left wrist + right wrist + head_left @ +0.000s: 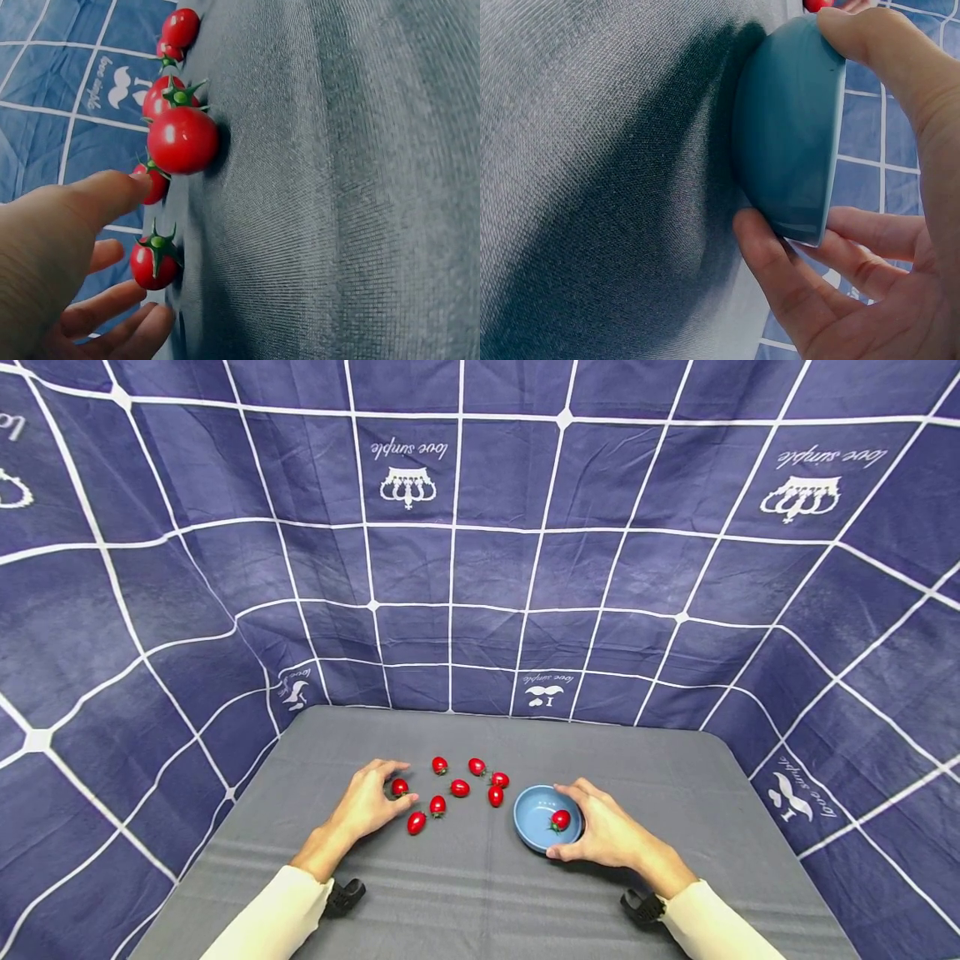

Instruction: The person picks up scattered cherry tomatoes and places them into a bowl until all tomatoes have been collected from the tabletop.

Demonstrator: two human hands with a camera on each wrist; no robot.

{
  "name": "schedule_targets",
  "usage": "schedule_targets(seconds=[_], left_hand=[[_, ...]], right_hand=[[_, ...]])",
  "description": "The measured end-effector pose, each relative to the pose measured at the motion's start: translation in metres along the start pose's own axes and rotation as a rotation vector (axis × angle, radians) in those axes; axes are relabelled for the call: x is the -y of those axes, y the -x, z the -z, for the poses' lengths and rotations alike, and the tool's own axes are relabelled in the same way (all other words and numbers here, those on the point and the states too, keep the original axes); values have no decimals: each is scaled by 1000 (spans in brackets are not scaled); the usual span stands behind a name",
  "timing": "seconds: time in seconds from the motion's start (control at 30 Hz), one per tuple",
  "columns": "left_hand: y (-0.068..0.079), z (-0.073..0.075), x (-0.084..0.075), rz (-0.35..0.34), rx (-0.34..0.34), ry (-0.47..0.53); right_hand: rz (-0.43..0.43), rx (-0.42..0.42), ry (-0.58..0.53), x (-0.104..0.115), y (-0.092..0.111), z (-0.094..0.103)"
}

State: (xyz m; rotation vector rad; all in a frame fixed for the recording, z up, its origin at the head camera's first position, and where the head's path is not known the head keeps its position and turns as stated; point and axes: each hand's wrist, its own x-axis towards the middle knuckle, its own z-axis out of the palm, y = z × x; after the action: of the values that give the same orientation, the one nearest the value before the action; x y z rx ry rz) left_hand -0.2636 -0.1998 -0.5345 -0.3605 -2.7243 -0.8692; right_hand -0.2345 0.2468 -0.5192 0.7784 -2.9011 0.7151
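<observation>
My left hand (371, 800) is spread around a cherry tomato (400, 787) at the left of a loose group. In the left wrist view that tomato (154, 261), green calyx showing, lies between thumb and fingers, with no clear grip on it. My right hand (609, 827) holds a small blue bowl (529, 835) by its side, thumb at the near rim and fingers around the far side. One cherry tomato (560, 819) lies inside the bowl. From the right wrist, the bowl's outer wall (791, 135) shows, while its inside is hidden.
Several more cherry tomatoes lie between the hands, among them one close to the left thumb (416, 822), one in the middle (460, 788) and one nearer the bowl (496, 796). A grey cloth (465, 893) covers the table. Blue checked curtains (495, 568) enclose its back and sides.
</observation>
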Motion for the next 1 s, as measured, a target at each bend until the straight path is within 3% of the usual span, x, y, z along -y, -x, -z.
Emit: schedule_targets(seconds=[0.3,0.63,1.0], left_hand=[[-2,-2,4,74,80,92],[-4,-5,5,87,67,130],[-8,-3,-5,65,41,159]], right_hand=[[0,-1,-7,-1,0,-1],[-14,4,-7,1,0,0],[-3,2,-15,0,-1,0]])
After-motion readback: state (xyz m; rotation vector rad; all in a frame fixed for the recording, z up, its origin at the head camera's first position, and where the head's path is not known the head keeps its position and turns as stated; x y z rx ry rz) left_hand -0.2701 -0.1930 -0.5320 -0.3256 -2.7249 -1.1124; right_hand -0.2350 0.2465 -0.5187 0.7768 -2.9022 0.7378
